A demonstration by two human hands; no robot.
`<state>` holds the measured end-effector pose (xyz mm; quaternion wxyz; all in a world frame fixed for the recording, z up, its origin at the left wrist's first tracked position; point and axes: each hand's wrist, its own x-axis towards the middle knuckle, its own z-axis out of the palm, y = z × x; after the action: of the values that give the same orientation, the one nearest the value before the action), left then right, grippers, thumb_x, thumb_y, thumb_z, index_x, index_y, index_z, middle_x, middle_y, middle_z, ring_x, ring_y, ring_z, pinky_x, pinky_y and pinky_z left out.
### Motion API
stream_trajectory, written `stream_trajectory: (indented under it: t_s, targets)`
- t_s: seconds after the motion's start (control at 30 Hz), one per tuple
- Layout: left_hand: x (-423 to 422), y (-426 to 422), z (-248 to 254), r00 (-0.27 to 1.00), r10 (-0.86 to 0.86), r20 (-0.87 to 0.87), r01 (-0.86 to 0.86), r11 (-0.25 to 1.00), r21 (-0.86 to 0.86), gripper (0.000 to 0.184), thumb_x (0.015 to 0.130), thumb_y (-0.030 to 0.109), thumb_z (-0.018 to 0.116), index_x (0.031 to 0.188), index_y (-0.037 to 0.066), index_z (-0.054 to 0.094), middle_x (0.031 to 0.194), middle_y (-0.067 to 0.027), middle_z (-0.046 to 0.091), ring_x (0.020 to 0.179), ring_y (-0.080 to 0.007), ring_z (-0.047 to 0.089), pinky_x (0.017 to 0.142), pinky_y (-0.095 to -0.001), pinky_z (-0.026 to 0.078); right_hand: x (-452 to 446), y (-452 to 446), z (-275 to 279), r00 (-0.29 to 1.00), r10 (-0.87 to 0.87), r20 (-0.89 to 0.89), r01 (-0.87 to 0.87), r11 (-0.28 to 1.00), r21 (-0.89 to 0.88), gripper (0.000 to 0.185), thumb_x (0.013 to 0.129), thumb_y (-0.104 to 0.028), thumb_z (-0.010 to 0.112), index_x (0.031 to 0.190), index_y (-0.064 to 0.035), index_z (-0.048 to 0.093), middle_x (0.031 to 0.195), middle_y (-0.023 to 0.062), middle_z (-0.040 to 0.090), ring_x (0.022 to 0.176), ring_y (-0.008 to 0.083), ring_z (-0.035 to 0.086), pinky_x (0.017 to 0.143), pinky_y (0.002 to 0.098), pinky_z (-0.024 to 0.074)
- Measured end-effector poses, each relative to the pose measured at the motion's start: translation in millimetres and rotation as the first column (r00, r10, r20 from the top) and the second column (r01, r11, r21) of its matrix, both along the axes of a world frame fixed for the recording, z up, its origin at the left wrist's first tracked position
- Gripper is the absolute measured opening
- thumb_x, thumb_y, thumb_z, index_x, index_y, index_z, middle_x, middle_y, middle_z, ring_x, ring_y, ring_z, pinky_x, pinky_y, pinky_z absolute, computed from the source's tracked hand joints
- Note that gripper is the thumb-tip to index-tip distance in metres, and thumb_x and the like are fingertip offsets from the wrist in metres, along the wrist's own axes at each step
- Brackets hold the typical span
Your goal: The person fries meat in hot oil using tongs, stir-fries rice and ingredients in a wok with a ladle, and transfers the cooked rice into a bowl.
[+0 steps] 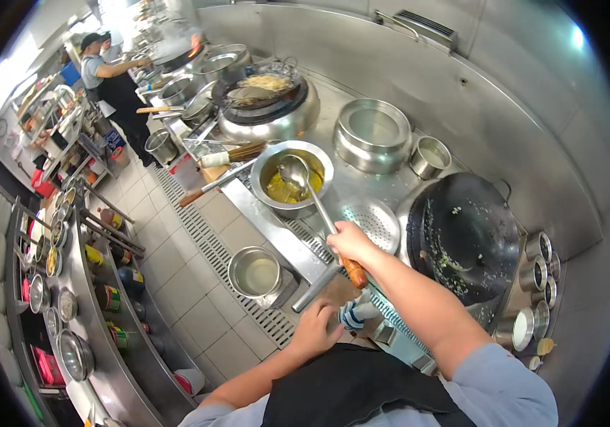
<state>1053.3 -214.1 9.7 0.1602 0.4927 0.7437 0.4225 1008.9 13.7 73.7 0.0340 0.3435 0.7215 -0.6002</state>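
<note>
My right hand (pixel 351 242) is wrapped round the handle of a long metal ladle (pixel 318 206). The ladle's bowl is inside a steel pot (pixel 324 158) that holds yellow oil. Low in front of my body, my left hand (pixel 315 329) is apart from the ladle, its fingers bent and spread, holding nothing. Beside it lies a blue and white striped cloth (pixel 355 313). To the right of my right hand is a dark wok (pixel 472 228) with bits of white and green food stuck inside. A perforated strainer (pixel 372 219) lies between the pot and the wok.
Behind stand a lidded steel pot (pixel 374 132) and a wok burner (pixel 269 121). A metal bucket (pixel 256 274) is at the left, by the floor grating. Small steel cups (pixel 537 270) line the right. Shelves (pixel 116 306) run along the left; a person (pixel 116 85) stands far back.
</note>
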Motion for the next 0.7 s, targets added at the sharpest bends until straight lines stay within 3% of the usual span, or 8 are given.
stream_trajectory:
  t_s: [0.07,0.13,0.17,0.23,0.37,0.47,0.57,0.7]
  targets:
    - [-7.3,-15.8,4.2,0.998,0.053,0.029,-0.054,0.998,0.026,0.036,0.076,0.020,0.072,0.104,0.003,0.055,0.116,-0.0157,0.053,0.104,-0.0354,0.054,0.087,-0.0422,0.045,-1.8,-6.1,1.5,1.000,-0.004,-0.008,0.002,0.982,-0.190,0.011,0.082,-0.010,0.057,0.088,-0.0006,0.054,0.062,0.0045,0.052,0.041,0.0165,0.049,0.037,0.0313,0.0420]
    - [-16.8,-23.7,8.4,0.987,0.118,0.105,-0.118,0.993,-0.009,0.034,0.077,0.019,0.071,0.102,0.003,0.055,0.113,-0.0150,0.054,0.101,-0.0349,0.056,0.085,-0.0421,0.047,2.0,-7.6,23.3,0.965,-0.253,-0.068,0.126,0.678,-0.725,0.014,0.087,-0.008,0.050,0.099,-0.0030,0.051,0.061,0.0013,0.048,0.042,0.0138,0.045,0.035,0.0289,0.0363]
    - [-21.7,-24.7,9.7,0.982,0.102,0.157,-0.097,0.994,-0.044,0.033,0.077,0.019,0.071,0.101,0.004,0.055,0.116,-0.0146,0.053,0.106,-0.0346,0.056,0.088,-0.0409,0.047,3.1,-4.7,27.4,0.963,-0.257,-0.078,0.124,0.685,-0.718,0.014,0.087,-0.008,0.050,0.099,-0.0030,0.051,0.061,0.0013,0.048,0.042,0.0138,0.045,0.035,0.0289,0.0363]
    - [-30.1,-16.7,10.6,0.988,0.057,0.143,-0.057,0.998,0.001,0.032,0.077,0.018,0.071,0.101,0.003,0.055,0.115,-0.0147,0.053,0.105,-0.0348,0.056,0.088,-0.0410,0.047,15.7,2.5,34.0,0.916,-0.390,-0.095,0.060,0.366,-0.929,0.024,0.091,-0.013,0.047,0.112,0.0001,0.049,0.063,0.0014,0.047,0.043,0.0118,0.045,0.034,0.0276,0.0345]
    - [-34.1,29.4,28.9,0.972,-0.178,0.151,0.171,0.983,0.060,0.032,0.078,0.015,0.070,0.103,0.002,0.054,0.110,-0.0155,0.056,0.104,-0.0351,0.056,0.087,-0.0417,0.047,57.0,4.7,69.8,0.823,-0.515,-0.241,-0.175,0.173,-0.969,0.028,0.094,-0.016,0.043,0.113,0.0020,0.052,0.064,-0.0001,0.048,0.044,0.0110,0.046,0.037,0.0263,0.0390]
    - [-6.9,85.0,58.3,0.922,-0.384,-0.046,0.385,0.897,0.219,0.034,0.078,0.014,0.069,0.106,0.001,0.054,0.107,-0.0164,0.057,0.103,-0.0350,0.057,0.087,-0.0426,0.046,111.9,5.2,102.0,0.738,-0.592,-0.323,-0.185,0.282,-0.941,0.028,0.094,-0.016,0.042,0.114,0.0017,0.050,0.066,-0.0009,0.046,0.044,0.0106,0.045,0.037,0.0271,0.0394]
    - [37.6,138.8,70.4,0.744,-0.618,-0.256,0.658,0.744,0.117,0.043,0.080,0.018,0.063,0.118,0.001,0.050,0.112,-0.0177,0.056,0.107,-0.0321,0.054,0.091,-0.0434,0.044,170.2,14.5,127.3,0.663,-0.672,-0.332,-0.047,0.404,-0.913,0.037,0.093,-0.015,0.041,0.125,0.0041,0.044,0.065,-0.0003,0.047,0.041,0.0101,0.045,0.036,0.0260,0.0396]
    - [113.0,202.6,64.7,0.634,-0.558,-0.535,0.734,0.652,0.190,0.030,0.080,0.018,0.061,0.106,0.002,0.056,0.103,-0.0173,0.060,0.102,-0.0335,0.058,0.087,-0.0414,0.047,236.4,57.3,139.7,0.631,-0.724,-0.278,0.338,0.579,-0.741,0.025,0.091,-0.014,0.047,0.111,0.0005,0.049,0.064,-0.0001,0.047,0.044,0.0098,0.045,0.039,0.0250,0.0391]
